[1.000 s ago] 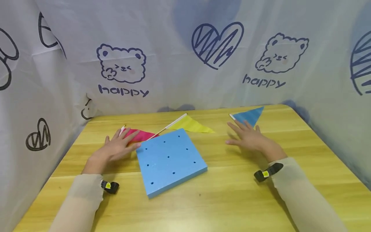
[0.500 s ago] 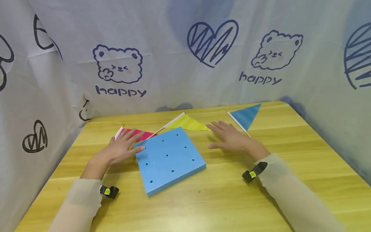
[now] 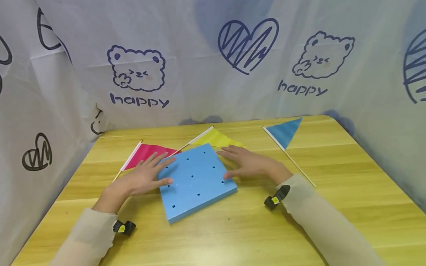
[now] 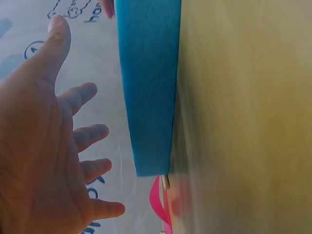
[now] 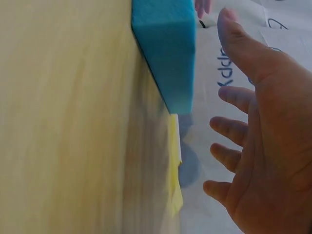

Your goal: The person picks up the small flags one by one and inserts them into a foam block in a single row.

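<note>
A thick blue foam board [image 3: 181,192] with several small holes lies at an angle on the table. My left hand [image 3: 141,178] hovers over its left edge with fingers spread, holding nothing. In the left wrist view, a gap shows between that hand [image 4: 44,146] and the board's side [image 4: 148,97]. At the opposite edge, my right hand [image 3: 253,164] reaches over the board, thumb and fingers apart and nothing in them. The right wrist view shows this palm [image 5: 278,131] raised beside the board [image 5: 168,58]. Behind the board lie a pink pennant flag [image 3: 143,150] and a yellow pennant flag [image 3: 217,138].
A blue pennant flag [image 3: 285,132] on a thin stick lies at the back right, its stick pointing toward my right sleeve [image 3: 319,214]. The wooden table [image 3: 239,236] ends at a white curtain [image 3: 193,88] with bear and heart drawings.
My right hand has moved left from the blue flag to the board's right edge. My left hand has shifted right and nearer to me, uncovering more of the pink flag.
</note>
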